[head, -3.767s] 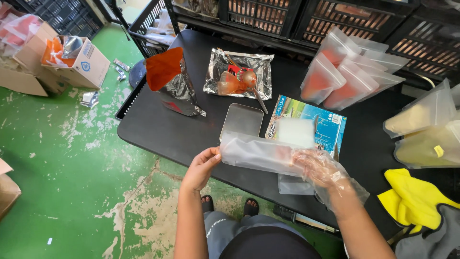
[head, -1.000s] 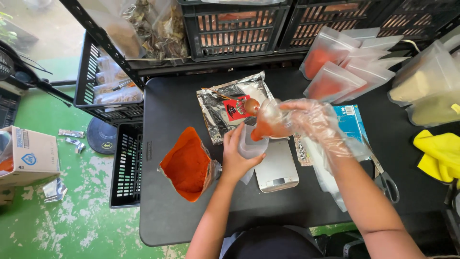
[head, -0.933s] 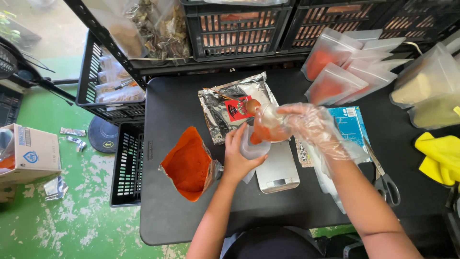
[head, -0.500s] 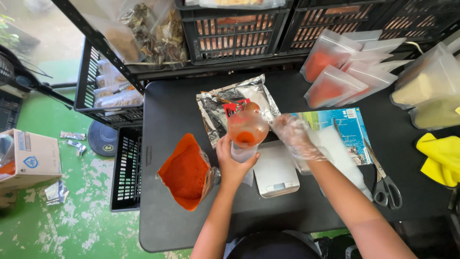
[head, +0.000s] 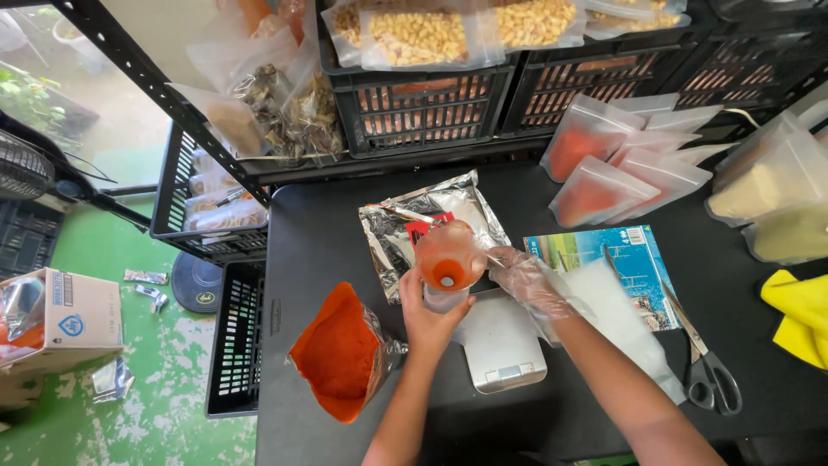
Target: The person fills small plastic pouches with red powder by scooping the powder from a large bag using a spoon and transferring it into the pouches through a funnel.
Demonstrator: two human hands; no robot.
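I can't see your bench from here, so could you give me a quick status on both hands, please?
Left hand holding the powder-dusted funnel above the scale. Gloved right hand at the funnel's side. Open bag of orange powder left of the scale, nothing blocking.

Scissors [head: 709, 373] on black table [head: 319, 233]; yellow cloth [head: 800, 315] right; cardboard box [head: 73, 311] on green floor [head: 164, 371].

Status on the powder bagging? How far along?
Done: several filled pouches stand at the back of the table. In hand: left hand holds a clear bag with an orange-dusted funnel over the scale; gloved right hand steadies it. Left: open bag of red powder looks quite full.
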